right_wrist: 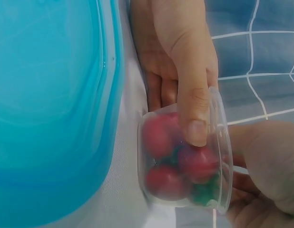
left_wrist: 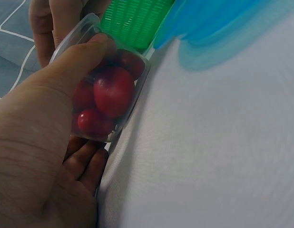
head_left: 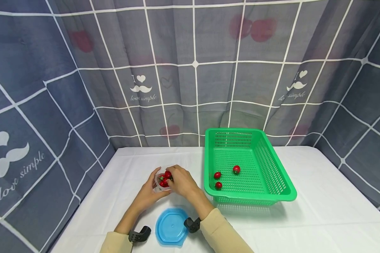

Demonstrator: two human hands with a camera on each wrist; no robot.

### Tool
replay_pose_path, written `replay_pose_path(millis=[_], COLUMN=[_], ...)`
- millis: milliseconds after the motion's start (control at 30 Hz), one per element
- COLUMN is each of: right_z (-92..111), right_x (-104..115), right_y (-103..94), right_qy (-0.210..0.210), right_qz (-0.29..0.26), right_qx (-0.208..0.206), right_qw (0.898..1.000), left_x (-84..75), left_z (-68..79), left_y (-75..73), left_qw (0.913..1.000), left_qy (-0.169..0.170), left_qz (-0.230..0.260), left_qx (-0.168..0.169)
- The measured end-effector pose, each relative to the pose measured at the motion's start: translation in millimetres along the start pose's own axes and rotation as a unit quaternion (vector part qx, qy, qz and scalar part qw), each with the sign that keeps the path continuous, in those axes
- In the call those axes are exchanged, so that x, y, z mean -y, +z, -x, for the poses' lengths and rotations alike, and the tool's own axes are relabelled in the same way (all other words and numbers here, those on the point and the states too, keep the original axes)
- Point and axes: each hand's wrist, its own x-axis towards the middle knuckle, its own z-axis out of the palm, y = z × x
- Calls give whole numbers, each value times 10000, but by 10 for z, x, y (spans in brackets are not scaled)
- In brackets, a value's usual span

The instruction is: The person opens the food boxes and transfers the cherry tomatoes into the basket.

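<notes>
My left hand [head_left: 146, 195] grips a clear plastic tub [right_wrist: 143, 156], its thumb pressed along the outside wall. Several red cherry tomatoes [left_wrist: 113, 92] with green stems fill the tub. My right hand [head_left: 183, 182] reaches over the tub's mouth from the right, its thumb and fingers around a cherry tomato [head_left: 168, 174] at the top. In the right wrist view the fingertips of that hand are hidden behind the tub's rim. A blue lid [head_left: 172, 226] lies on the table between the forearms.
To the right stands a green slotted basket [head_left: 272, 168] with three cherry tomatoes [head_left: 236, 169] on its floor. A white cloth [head_left: 316, 211] covers the table. Grey checked curtains [head_left: 215, 84] hang behind and at both sides.
</notes>
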Motion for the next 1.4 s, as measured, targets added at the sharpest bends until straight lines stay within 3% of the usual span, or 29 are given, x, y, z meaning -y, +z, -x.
replay_pose_path(millis=[167,733,1167,1400], right_z=[-2,3,19,22], right_x=[-10,-58,-64,-14], right_y=[-12,-32,56,6], right_qy=[-44,-108,-225,-403], right_qz=[88,-559,-430,-224], right_qx=[80,190,-91,-381], right_qw=[9999,9982,9988,9982], left_x=[-20,20,24,3], left_z=[7,22,42,37], left_y=[-4,16,36,22], left_qw=[10000,10000,10000,9999], left_qy=[43,-24,9,65], left_qz=[-4,-10,-36,-53], left_qx=[-10,-19,-63,-77])
